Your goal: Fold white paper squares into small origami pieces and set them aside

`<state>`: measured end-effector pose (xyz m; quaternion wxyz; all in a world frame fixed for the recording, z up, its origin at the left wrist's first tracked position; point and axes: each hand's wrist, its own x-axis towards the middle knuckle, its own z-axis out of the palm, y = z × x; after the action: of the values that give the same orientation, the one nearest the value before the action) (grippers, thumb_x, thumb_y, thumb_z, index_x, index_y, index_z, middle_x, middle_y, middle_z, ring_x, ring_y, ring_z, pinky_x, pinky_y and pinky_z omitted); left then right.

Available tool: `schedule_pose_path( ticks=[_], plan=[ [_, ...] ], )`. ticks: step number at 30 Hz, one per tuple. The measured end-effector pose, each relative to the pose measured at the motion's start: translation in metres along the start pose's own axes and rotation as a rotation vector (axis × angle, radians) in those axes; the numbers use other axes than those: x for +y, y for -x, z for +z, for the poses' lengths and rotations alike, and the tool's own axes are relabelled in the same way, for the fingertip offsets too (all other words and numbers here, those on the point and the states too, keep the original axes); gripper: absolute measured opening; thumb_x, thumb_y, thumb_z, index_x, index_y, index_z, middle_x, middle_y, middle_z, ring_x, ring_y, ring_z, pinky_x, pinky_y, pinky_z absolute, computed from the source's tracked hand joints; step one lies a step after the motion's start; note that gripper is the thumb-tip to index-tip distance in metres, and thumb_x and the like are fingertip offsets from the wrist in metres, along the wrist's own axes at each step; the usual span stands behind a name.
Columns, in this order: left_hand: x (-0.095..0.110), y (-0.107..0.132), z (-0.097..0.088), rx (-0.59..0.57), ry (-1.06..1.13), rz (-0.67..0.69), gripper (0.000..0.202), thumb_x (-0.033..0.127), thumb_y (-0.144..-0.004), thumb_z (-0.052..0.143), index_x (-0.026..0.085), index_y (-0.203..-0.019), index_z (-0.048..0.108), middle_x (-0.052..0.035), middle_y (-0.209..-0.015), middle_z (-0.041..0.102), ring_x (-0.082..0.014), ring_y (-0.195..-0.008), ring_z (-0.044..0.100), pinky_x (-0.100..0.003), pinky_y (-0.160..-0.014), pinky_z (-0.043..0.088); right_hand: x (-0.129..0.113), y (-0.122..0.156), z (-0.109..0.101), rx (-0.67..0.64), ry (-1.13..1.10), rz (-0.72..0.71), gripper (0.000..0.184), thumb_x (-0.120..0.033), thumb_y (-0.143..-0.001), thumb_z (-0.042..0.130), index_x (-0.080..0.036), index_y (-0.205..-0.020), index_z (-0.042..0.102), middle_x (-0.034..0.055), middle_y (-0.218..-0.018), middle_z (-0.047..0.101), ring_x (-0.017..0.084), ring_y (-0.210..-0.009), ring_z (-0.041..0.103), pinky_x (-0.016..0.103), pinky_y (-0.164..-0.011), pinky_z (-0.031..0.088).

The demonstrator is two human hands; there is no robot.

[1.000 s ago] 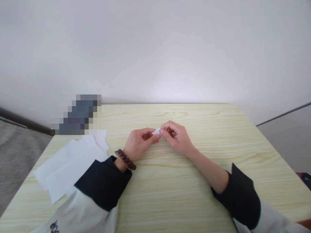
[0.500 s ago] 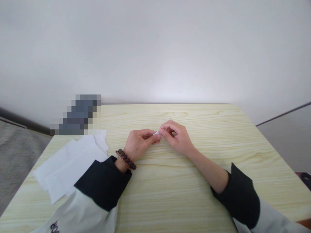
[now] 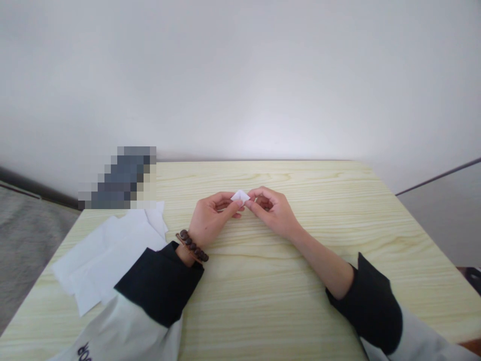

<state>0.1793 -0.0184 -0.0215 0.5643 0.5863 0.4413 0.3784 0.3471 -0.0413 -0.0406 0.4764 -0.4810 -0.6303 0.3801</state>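
A small white piece of folded paper [image 3: 240, 195] is held up above the table, its pointed top showing between my hands. My left hand [image 3: 213, 216] pinches it from the left, thumb across its front. From the right, my right hand [image 3: 273, 210] grips its right corner between thumb and fingertips. The lower part of the paper is hidden behind the thumbs. Dark beads [image 3: 192, 245] circle my left wrist.
Several white paper sheets [image 3: 108, 250] lie overlapping on the left of the wood-grain table [image 3: 263, 301]. Behind them is a dark, pixelated object [image 3: 120, 178]. A pale wall [image 3: 255, 80] rises at the table's far edge.
The folded paper has turned so that more of its face and its peak show. My left hand has shifted slightly left; my right hand has barely moved.
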Motion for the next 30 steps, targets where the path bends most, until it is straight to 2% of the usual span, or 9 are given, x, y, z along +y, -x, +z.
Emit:
schedule_pose_path(
  ticks=[5,13,19,25,30],
  plan=[
    [-0.0006,-0.001,-0.0009,-0.036,-0.054,0.023,0.032,0.04,-0.071,0.071,0.013,-0.088,0.068,-0.0036,-0.074,0.071,-0.0163,-0.07,0.066,-0.027,-0.07,0.054,-0.0014,0.0004,-0.0007,-0.001,0.018,0.013,0.014,-0.033,-0.083,0.058,-0.019,-0.083,0.058,-0.0041,-0.06,0.051,0.007,-0.047,0.041,0.021,-0.044,0.031],
    [-0.0027,-0.0014,-0.0016,-0.053,-0.1,0.03,0.032,0.041,-0.069,0.071,0.013,-0.085,0.067,-0.0024,-0.07,0.069,-0.0161,-0.066,0.064,-0.028,-0.067,0.052,-0.0029,0.0003,-0.0013,-0.058,0.009,0.046,0.016,-0.032,-0.085,0.055,-0.018,-0.078,0.057,-0.004,-0.059,0.049,0.008,-0.05,0.041,0.022,-0.047,0.033],
    [0.0019,0.0006,0.0008,-0.042,-0.109,0.031,0.035,0.043,-0.071,0.069,0.013,-0.089,0.067,-0.004,-0.071,0.07,-0.0172,-0.067,0.065,-0.03,-0.069,0.054,0.0,-0.0004,-0.001,-0.023,-0.02,0.075,0.018,-0.035,-0.084,0.056,-0.018,-0.078,0.057,-0.0045,-0.056,0.047,0.008,-0.048,0.041,0.021,-0.045,0.032],
    [0.0018,-0.0004,0.0013,0.027,-0.079,0.099,0.034,0.045,-0.076,0.064,0.014,-0.089,0.067,-0.0059,-0.087,0.07,-0.0142,-0.067,0.063,-0.025,-0.061,0.054,-0.0043,0.0005,-0.001,-0.018,0.012,0.054,0.017,-0.032,-0.083,0.056,-0.018,-0.075,0.056,-0.0049,-0.055,0.046,0.007,-0.047,0.039,0.021,-0.044,0.03],
    [0.0006,-0.0014,-0.0006,0.076,-0.13,0.111,0.028,0.041,-0.076,0.065,0.014,-0.086,0.067,-0.0038,-0.083,0.07,-0.0112,-0.062,0.059,-0.022,-0.058,0.05,-0.0044,0.0013,-0.0001,-0.031,0.049,-0.006,0.013,-0.027,-0.083,0.057,-0.017,-0.074,0.055,-0.0046,-0.057,0.046,0.007,-0.048,0.038,0.021,-0.045,0.03]
  ],
)
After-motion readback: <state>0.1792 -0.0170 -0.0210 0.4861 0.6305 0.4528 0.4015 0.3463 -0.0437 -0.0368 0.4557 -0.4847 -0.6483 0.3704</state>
